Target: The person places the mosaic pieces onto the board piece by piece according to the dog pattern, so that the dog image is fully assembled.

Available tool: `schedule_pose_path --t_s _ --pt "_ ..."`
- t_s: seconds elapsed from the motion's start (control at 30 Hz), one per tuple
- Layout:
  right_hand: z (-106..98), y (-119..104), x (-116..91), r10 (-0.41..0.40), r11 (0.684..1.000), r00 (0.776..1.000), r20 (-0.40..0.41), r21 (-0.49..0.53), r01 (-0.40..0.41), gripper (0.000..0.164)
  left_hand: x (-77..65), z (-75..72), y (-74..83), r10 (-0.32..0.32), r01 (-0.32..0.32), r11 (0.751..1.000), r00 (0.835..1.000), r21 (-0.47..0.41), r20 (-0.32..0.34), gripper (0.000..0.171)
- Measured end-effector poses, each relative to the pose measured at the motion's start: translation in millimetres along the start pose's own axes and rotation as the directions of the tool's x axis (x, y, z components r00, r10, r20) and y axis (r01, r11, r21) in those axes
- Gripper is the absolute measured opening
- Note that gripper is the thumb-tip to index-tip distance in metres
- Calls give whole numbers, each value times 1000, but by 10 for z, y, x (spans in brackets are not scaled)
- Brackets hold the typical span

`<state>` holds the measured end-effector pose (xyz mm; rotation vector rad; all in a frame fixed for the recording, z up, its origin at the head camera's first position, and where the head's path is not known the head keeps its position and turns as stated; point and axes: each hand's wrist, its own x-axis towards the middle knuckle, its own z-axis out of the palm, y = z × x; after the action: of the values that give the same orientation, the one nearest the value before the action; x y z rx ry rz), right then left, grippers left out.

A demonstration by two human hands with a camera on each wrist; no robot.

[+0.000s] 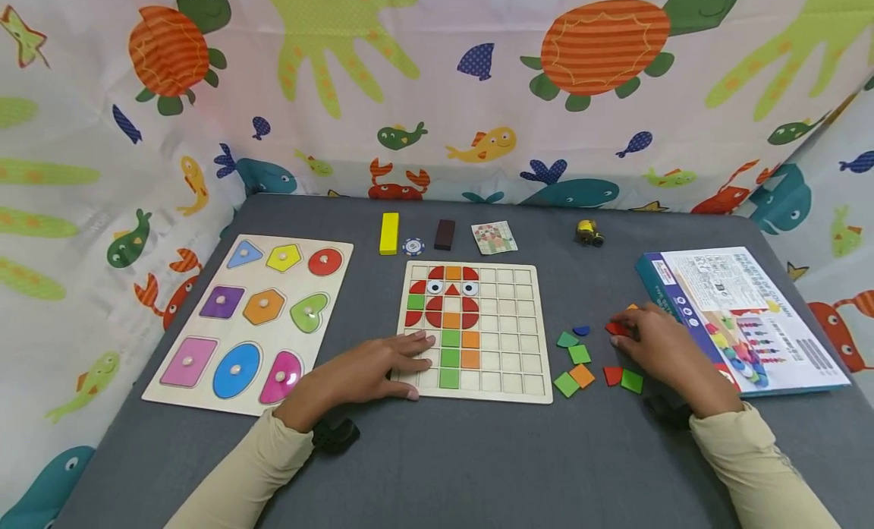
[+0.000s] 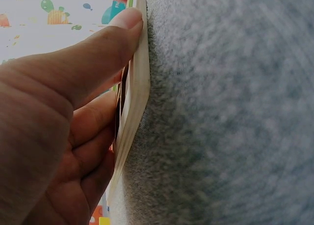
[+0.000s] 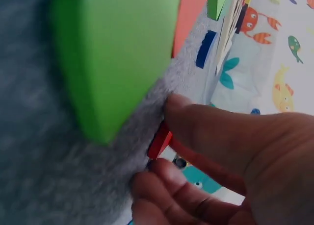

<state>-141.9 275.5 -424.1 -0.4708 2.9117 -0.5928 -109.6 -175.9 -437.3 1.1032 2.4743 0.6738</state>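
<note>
My left hand [image 1: 384, 364] rests on the lower left corner of a wooden grid board [image 1: 508, 362], fingers spread over its cells, thumb along the front edge. In the left wrist view the thumb lies against the board's edge [image 2: 141, 63]. Red, orange and green tiles fill part of the grid, with two eye pieces [image 1: 435, 287] near the top. To the right, my right hand [image 1: 664, 348] pinches a small red tile [image 3: 161, 140] between thumb and fingers, low over the table. Nearby lie loose pieces, including a green tile [image 1: 632, 381] and a blue half-round piece [image 1: 581, 331].
A shape puzzle board [image 1: 205, 320] with knobbed pieces lies at the left. A box [image 1: 785, 324] stands beside the right hand. Along the back are a yellow block [image 1: 388, 234], a poker chip [image 1: 413, 247], a dark block [image 1: 444, 234], a picture card [image 1: 495, 237] and a toy vehicle [image 1: 589, 233].
</note>
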Motion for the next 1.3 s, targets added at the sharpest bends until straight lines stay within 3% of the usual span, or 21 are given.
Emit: schedule_pose_path --t_s 0.17,0.33,0.7,1.1,1.3 --pt "28 -20 120 -81 997 994 -75 15 82 18 -2 1 -12 5 -5 1000 1000 0 -4 59" --pt "47 -132 229 -84 996 987 -140 15 87 22 -4 15 -22 9 -9 1000 1000 -6 -3 59" --pt "112 -594 457 -9 990 991 -135 136 28 23 -9 25 -20 19 -19 1000 1000 -8 -10 58" --pt "226 -1149 844 -96 965 992 -76 239 112 18 12 26 -41 17 -17 1000 1000 -15 -14 59" --pt "320 -1260 1067 -135 955 991 -25 264 137 19 13 17 -34 22 -22 1000 1000 -8 -14 58"
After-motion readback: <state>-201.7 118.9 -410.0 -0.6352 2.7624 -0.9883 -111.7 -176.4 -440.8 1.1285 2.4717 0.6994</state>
